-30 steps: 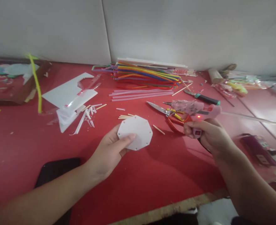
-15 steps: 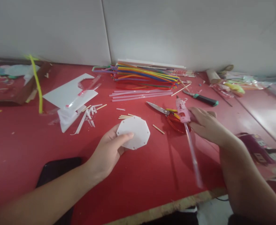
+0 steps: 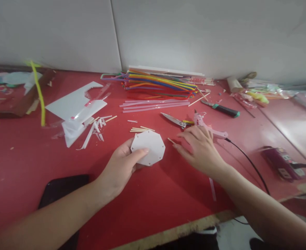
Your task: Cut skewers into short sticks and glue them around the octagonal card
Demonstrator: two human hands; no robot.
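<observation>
My left hand (image 3: 121,165) grips a white octagonal card (image 3: 151,149) with small holes near its rim, thumb flat on top and the other fingers underneath. To its right, my right hand (image 3: 198,149) hovers low over the table with fingers apart. Its thumb and fingertips are around the end of a short wooden stick (image 3: 171,141), but I cannot see a grip on it. Just beyond that hand lies a pink glue gun (image 3: 219,133), partly hidden by it, and a clear glue stick (image 3: 212,190) shows below the wrist. Several short sticks (image 3: 139,130) lie behind the card.
Scissors (image 3: 172,120) and a utility knife (image 3: 222,109) lie behind my right hand. Colourful pipe cleaners (image 3: 160,83) and pink glue sticks (image 3: 155,106) are at the back. White card offcuts (image 3: 72,104) lie left, a black phone (image 3: 64,187) near my left forearm, a power strip (image 3: 283,163) right.
My right hand has let go of the glue gun, which now lies on the table, and has moved left to the short wooden stick. My left hand still holds the card, almost unmoved.
</observation>
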